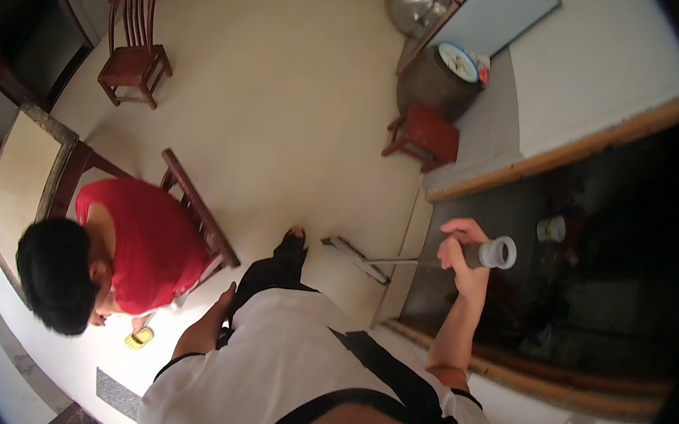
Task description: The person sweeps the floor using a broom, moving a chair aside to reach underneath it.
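My right hand (462, 255) is closed around the upper end of a long grey handle (496, 253). The shaft slants down to a flat mop head (350, 254) resting on the pale floor beside a doorstep. My left hand (227, 295) hangs by my hip against my dark trousers and holds nothing; only part of it shows past my white shirt. My foot (293, 240) is planted just left of the mop head.
A person in a red shirt (148, 240) sits on a wooden chair (199, 214) at a table (18, 184) on the left. Around stand a red chair (133, 60), a small red stool (424, 133), a dark jar (434, 86), a metal basin (413, 4) and a white cup (551, 229).
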Action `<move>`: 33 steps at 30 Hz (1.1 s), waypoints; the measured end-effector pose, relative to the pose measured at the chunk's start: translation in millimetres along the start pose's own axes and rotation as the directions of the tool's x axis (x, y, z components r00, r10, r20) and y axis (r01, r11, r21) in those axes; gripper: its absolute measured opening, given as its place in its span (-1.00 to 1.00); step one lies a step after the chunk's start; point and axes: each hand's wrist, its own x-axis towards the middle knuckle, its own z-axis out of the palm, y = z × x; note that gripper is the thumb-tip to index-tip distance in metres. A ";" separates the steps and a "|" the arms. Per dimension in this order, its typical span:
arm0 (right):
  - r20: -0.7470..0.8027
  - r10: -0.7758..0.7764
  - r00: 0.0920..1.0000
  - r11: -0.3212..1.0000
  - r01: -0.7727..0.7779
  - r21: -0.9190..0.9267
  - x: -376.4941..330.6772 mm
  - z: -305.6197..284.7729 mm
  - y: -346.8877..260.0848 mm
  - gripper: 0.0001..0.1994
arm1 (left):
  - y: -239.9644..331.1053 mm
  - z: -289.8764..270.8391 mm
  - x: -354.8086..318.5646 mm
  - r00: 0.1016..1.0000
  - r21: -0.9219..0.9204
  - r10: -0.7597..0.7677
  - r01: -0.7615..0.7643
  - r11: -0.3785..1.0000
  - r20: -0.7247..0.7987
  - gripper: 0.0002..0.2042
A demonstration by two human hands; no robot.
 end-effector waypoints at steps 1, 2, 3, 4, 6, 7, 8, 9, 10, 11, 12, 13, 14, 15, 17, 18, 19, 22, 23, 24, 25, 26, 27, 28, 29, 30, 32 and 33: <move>-0.050 -0.033 0.998 0.999 0.033 -0.005 24.4 -12.6 6.9 -0.91 | 17.6 15.7 17.9 1.000 -0.031 0.023 -0.023 0.999 0.012 -0.38; -0.101 -0.039 0.994 0.999 0.038 -0.007 42.6 -25.6 12.7 -0.92 | 24.5 25.4 26.6 1.000 -0.052 0.021 -0.020 0.998 0.019 -0.38; -0.136 -0.050 0.989 0.999 0.049 -0.010 62.4 -37.7 17.2 -0.93 | 44.7 29.0 44.5 0.985 -0.100 -0.071 0.087 0.991 0.156 -0.38; -0.198 -0.063 0.978 0.998 0.065 0.005 81.0 -49.5 20.2 -0.93 | 47.6 30.5 68.4 0.985 -0.019 -0.108 0.111 0.994 0.133 -0.36; -0.305 -0.081 0.949 0.995 0.093 0.027 111.8 -72.4 34.5 -0.94 | 83.5 43.6 70.0 0.985 0.122 -0.162 0.155 0.980 0.055 -0.33; -0.330 -0.071 0.941 0.996 0.085 0.029 128.6 -79.1 40.4 -0.94 | 101.0 54.0 68.0 0.984 0.164 -0.176 0.172 0.971 0.009 -0.31; -0.348 -0.061 0.936 0.996 0.079 0.040 145.0 -83.3 45.7 -0.94 | 94.5 49.5 93.6 0.979 0.201 -0.201 0.200 0.959 -0.013 -0.31; -0.366 -0.051 0.929 0.997 0.071 0.042 162.1 -86.8 53.7 -0.93 | 97.6 49.4 111.1 0.976 0.202 -0.220 0.215 0.955 -0.001 -0.31; -0.388 -0.032 0.921 0.999 0.045 0.025 179.0 -89.2 65.7 -0.93 | 101.5 53.1 124.1 0.970 0.201 -0.242 0.234 0.951 0.015 -0.31; -0.396 -0.013 0.918 0.999 0.024 0.022 196.3 -89.5 79.1 -0.93 | 110.4 58.8 132.4 0.964 0.202 -0.265 0.254 0.946 0.030 -0.31; -0.404 0.006 0.915 1.000 0.002 0.020 214.2 -88.8 92.1 -0.93 | 117.4 65.2 138.7 0.958 0.208 -0.285 0.272 0.939 0.031 -0.32; -0.412 0.026 0.911 1.000 -0.020 0.018 230.8 -90.4 105.0 -0.93 | 126.9 71.8 147.1 0.958 0.206 -0.287 0.276 0.939 0.024 -0.33; -0.400 0.042 0.916 0.999 -0.026 0.046 247.0 -93.5 117.1 -0.93 | 138.5 81.3 148.8 0.957 0.199 -0.289 0.281 0.939 0.012 -0.34; -0.404 0.042 0.914 0.998 -0.021 0.055 266.2 -97.4 127.4 -0.94 | 151.9 90.6 151.3 0.956 0.197 -0.292 0.287 0.938 -0.003 -0.35; -0.418 0.049 0.907 0.996 -0.016 0.083 316.3 -103.6 146.5 -0.95 | 182.9 116.7 161.1 0.959 0.183 -0.279 0.281 0.942 -0.038 -0.36; -0.409 0.050 0.911 0.997 -0.019 0.080 338.2 -107.4 147.1 -0.94 | 195.1 132.0 165.3 0.964 0.163 -0.262 0.265 0.950 -0.039 -0.37; -0.388 0.035 0.921 0.996 -0.001 0.086 362.4 -109.2 146.1 -0.94 | 209.2 146.0 172.1 0.970 0.142 -0.240 0.244 0.959 -0.043 -0.38; -0.322 0.064 0.945 0.992 -0.024 0.128 435.7 -126.7 152.8 -0.92 | 259.5 190.7 183.6 0.974 0.106 -0.211 0.219 0.970 -0.086 -0.41; -0.298 0.066 0.952 0.990 -0.026 0.139 460.4 -132.7 153.3 -0.91 | 280.1 205.7 190.5 0.976 0.094 -0.195 0.204 0.974 -0.094 -0.42; -0.273 0.068 0.960 0.988 -0.027 0.150 484.9 -138.0 154.1 -0.90 | 296.5 218.1 194.3 0.978 0.087 -0.185 0.194 0.977 -0.100 -0.43; -0.281 0.075 0.957 0.985 -0.027 0.173 510.2 -143.4 156.0 -0.89 | 311.3 227.9 196.7 0.978 0.079 -0.177 0.186 0.979 -0.106 -0.43; -0.283 0.091 0.955 0.981 -0.037 0.190 531.8 -149.1 157.7 -0.88 | 324.1 238.0 200.3 0.979 0.065 -0.171 0.179 0.982 -0.111 -0.44; -0.284 0.108 0.953 0.978 -0.049 0.205 551.0 -153.7 160.1 -0.87 | 334.9 248.3 204.5 0.979 0.048 -0.170 0.176 0.983 -0.112 -0.45; -0.307 0.096 0.947 0.982 -0.039 0.187 569.0 -156.6 161.3 -0.89 | 344.7 257.5 208.5 0.978 0.036 -0.170 0.176 0.984 -0.117 -0.46; -0.333 0.063 0.941 0.985 -0.006 0.170 593.1 -158.6 161.2 -0.91 | 359.5 265.6 218.3 0.980 0.023 -0.160 0.163 0.986 -0.118 -0.47; -0.358 0.029 0.933 0.988 0.028 0.153 615.7 -160.4 160.2 -0.93 | 368.4 273.4 224.6 0.980 0.014 -0.155 0.158 0.987 -0.121 -0.48; -0.379 -0.008 0.925 0.986 0.071 0.151 662.0 -164.8 156.0 -0.93 | 389.0 287.4 246.0 0.983 -0.012 -0.129 0.129 0.992 -0.127 -0.49; -0.390 -0.028 0.920 0.984 0.093 0.150 685.5 -166.2 156.6 -0.93 | 400.4 293.3 260.1 0.985 -0.025 -0.111 0.109 0.994 -0.132 -0.50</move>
